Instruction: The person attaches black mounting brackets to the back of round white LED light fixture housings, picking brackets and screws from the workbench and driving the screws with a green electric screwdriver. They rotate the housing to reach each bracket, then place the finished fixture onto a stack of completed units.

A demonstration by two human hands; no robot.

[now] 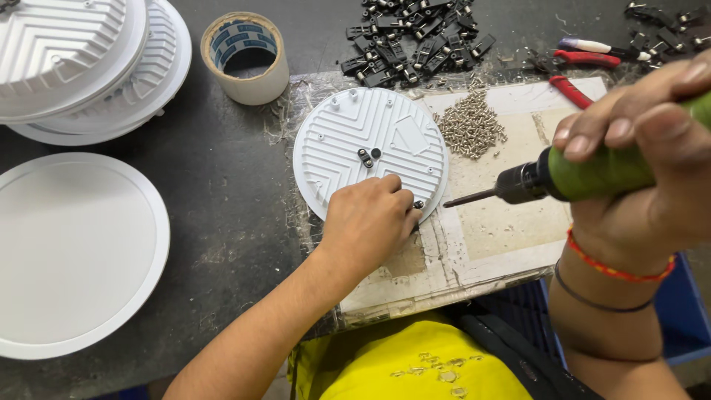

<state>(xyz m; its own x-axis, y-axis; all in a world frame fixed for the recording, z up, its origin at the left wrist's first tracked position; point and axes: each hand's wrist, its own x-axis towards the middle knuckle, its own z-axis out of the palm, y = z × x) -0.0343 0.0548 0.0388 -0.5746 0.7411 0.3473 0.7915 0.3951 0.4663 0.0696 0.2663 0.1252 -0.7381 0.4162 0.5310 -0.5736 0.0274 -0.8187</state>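
Observation:
A round white ribbed lamp housing [363, 137] lies back side up on a worn work board [503, 215]. My left hand [370, 222] rests on its near right rim, fingers pinching a small dark part at the edge. My right hand [652, 163] grips a green powered screwdriver [585, 174], held level, its bit pointing left and ending just right of the housing rim, close to my left fingers. A small black clip [364, 157] sits at the housing's centre.
A pile of small screws [470, 126] lies right of the housing. Black clips [418, 41] are heaped behind it, with red-handled pliers [585, 59] beside them. A tape roll [246, 55], stacked white housings [81, 59] and a flat white round cover [70, 252] are at left.

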